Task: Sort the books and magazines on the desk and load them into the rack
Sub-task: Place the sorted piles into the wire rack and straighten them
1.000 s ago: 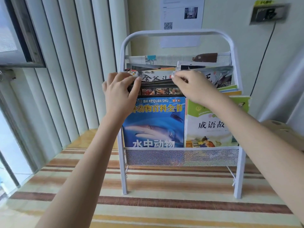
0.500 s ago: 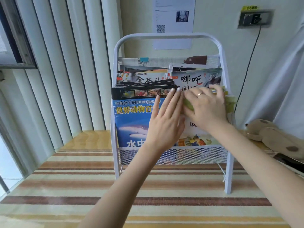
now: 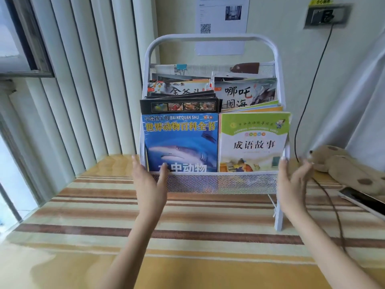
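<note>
The white rack (image 3: 210,37) stands on the table (image 3: 187,272), which has a striped cover, close to a pale wall (image 3: 291,69). Books and magazines (image 3: 181,142) fill its compartments. Both hands are open with straight fingers: the left hand (image 3: 149,184) touches the lower left corner of the rack, and the right hand (image 3: 291,184) is at its right post. Vertical blinds (image 3: 83,80) hang on the left. A plush toy (image 3: 343,165) lies on the right.

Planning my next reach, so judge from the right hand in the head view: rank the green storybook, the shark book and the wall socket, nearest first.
1. green storybook: front right slot of the rack, just beside the right hand.
2. shark book: front left slot, beyond the storybook.
3. wall socket: high on the wall, upper right.
</note>
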Available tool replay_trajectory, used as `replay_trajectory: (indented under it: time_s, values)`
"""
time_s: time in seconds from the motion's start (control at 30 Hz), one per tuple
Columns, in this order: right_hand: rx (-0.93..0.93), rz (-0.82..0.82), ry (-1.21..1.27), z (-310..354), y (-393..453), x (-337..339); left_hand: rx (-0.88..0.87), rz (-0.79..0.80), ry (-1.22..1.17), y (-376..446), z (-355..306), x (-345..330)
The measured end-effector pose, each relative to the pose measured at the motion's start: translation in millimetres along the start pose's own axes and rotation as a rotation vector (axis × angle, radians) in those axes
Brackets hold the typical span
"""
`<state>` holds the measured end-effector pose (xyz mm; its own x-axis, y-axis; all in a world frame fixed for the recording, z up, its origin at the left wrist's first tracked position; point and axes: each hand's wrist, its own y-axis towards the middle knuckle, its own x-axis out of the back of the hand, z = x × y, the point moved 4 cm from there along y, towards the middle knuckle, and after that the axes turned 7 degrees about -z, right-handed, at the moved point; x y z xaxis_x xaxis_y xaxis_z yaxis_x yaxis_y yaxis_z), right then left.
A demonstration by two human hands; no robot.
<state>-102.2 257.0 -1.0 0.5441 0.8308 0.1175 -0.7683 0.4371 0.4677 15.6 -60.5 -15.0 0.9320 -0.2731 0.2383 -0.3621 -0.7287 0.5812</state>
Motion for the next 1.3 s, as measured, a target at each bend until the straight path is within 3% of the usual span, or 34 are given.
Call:
replay_trajectory:
  time_s: [0.03,0.13,0.5,0.77,0.87,0.93,0.97,1.07,1.17,1.23,1.3]
  values:
    - [-0.054,0.058,-0.056,-7,-6,-4,0.077,0.046,-0.025,-1,3,0]
    - [0.079,0.042,-0.223,-3,-11,-2,0.06,0.095,0.084,3,-2,6]
    - [0.086,0.088,-0.162,1,-24,27,0.03,-0.048,0.222,-25,-19,48]
    - [0.041,0.1,-0.165,5,-44,56,0.046,-0.062,0.261,-48,-24,76]
    - [0.089,-0.013,-0.272,31,-48,62,0.112,-0.026,0.333,-46,-29,82]
    - [0.341,-0.159,-0.187,78,-55,68,-0.007,-0.093,0.314,-37,-46,91]
    - [0.499,-0.155,-0.109,106,-57,65,-0.123,-0.149,0.266,-31,-64,96]
    - [0.898,0.098,-0.079,188,-60,31,-0.549,-0.23,0.19,-4,-132,97]
    - [1.066,0.367,-0.375,230,-56,-20,-0.792,-0.081,0.371,25,-189,66]
    - [1.095,0.414,-0.498,233,-50,-39,-0.791,0.062,0.44,35,-195,47]
    - [1.109,0.389,-0.479,231,-43,-37,-0.808,0.073,0.357,37,-193,45]
